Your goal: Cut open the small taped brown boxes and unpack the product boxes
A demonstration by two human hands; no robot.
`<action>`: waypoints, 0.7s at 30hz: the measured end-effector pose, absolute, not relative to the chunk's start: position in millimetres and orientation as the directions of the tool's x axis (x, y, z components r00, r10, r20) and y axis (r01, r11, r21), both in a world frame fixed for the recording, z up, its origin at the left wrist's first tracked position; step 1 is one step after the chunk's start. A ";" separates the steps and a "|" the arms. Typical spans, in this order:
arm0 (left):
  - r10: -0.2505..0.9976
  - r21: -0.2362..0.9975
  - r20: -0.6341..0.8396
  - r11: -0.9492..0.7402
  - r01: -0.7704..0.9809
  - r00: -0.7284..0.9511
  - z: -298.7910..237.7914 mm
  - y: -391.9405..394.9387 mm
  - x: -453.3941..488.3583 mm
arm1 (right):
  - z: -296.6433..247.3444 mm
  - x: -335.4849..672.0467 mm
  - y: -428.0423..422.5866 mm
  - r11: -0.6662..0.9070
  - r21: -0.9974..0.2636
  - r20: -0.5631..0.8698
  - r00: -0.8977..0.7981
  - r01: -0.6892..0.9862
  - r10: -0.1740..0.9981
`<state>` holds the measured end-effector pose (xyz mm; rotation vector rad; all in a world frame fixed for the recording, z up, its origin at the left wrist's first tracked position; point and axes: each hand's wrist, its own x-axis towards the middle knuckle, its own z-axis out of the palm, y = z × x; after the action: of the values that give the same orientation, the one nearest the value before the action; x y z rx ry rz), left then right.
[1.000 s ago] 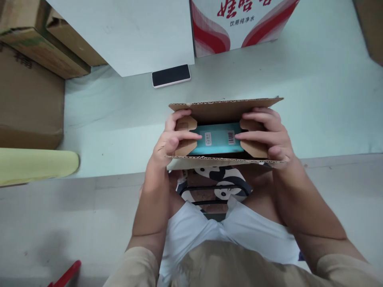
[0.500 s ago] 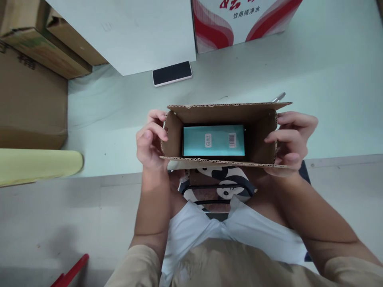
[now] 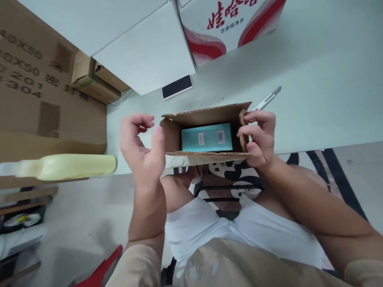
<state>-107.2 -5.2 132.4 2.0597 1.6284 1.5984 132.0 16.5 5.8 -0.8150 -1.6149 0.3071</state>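
Note:
A cardboard box [image 3: 206,114] with its top open stands at the table's near edge. Inside it lies a teal box [image 3: 211,137] bearing a barcode label and a small white label. My right hand [image 3: 259,137] grips the right end flap of the cardboard box, fingers inside and thumb at the near corner. Off the left end, my left hand [image 3: 142,145] is apart from the cardboard, fingers curled and thumb spread, holding nothing. Behind my right hand a white and grey utility knife [image 3: 269,97] rests on the table, its near end hidden.
A phone [image 3: 177,87] lies beyond the box, against a white carton [image 3: 149,56]. A red and white water carton [image 3: 230,32] stands behind. To the left are a yellow bottle [image 3: 77,166] and a large brown carton [image 3: 50,87]. A red object [image 3: 101,269] is low on the left.
My left hand has let go of the box's left end and moved slightly left. My right hand keeps its hold on the right flap. The view has shifted toward the left.

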 end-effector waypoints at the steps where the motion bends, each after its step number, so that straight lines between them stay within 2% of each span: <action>1: 0.804 0.526 0.594 -0.420 0.740 0.034 152.0 -9.2 -94.2 | 5.6 132.2 16.1 0.711 -0.620 0.750 -0.015 0.332 0.661; 2: 0.893 0.473 0.422 -0.363 0.803 0.156 168.7 -10.2 -81.5 | 4.3 133.0 16.1 0.702 -0.632 0.740 -0.014 0.329 0.673; 3: 0.954 0.398 0.167 -0.295 0.869 0.248 181.3 -7.7 -70.2 | 1.9 134.3 16.6 0.696 -0.641 0.733 -0.011 0.323 0.680; 4: 0.963 0.275 -0.108 -0.211 0.938 0.248 189.3 -1.9 -61.4 | -1.7 136.3 17.8 0.693 -0.650 0.726 -0.011 0.312 0.687; 5: 0.932 0.128 -0.315 -0.147 0.981 0.180 192.6 6.6 -55.5 | -6.3 139.0 19.6 0.690 -0.661 0.718 -0.019 0.295 0.696; 7: 0.853 -0.072 -0.520 -0.098 0.993 0.047 188.2 27.5 -51.9 | -18.0 145.8 24.7 0.675 -0.693 0.684 -0.064 0.255 0.726; 12: 0.736 -0.173 -0.677 -0.154 0.973 -0.004 161.5 62.5 -56.9 | -48.7 162.8 34.7 0.613 -0.775 0.561 -0.280 0.152 0.779; 14: 0.730 -0.250 -0.677 -0.106 0.963 -0.095 156.7 66.3 -55.3 | -55.3 165.0 33.5 0.582 -0.795 0.494 -0.375 0.171 0.785; 16: 0.756 -0.268 -0.640 -0.048 0.962 -0.140 154.2 68.5 -55.4 | -57.8 163.8 30.3 0.523 -0.816 0.387 -0.441 0.246 0.810; 18: 0.768 -0.172 -0.615 0.093 0.981 -0.181 151.0 70.3 -59.7 | -57.7 160.2 27.0 0.469 -0.828 0.298 -0.467 0.307 0.833; 21: 0.701 0.071 -0.647 0.447 0.892 -0.300 142.4 70.5 -70.3 | -56.9 154.3 24.9 0.453 -0.828 0.263 -0.485 0.330 0.834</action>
<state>-70.3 70.5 142.4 1.3278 2.0896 -0.4037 154.3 24.9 -56.9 -0.9696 -2.0259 0.9511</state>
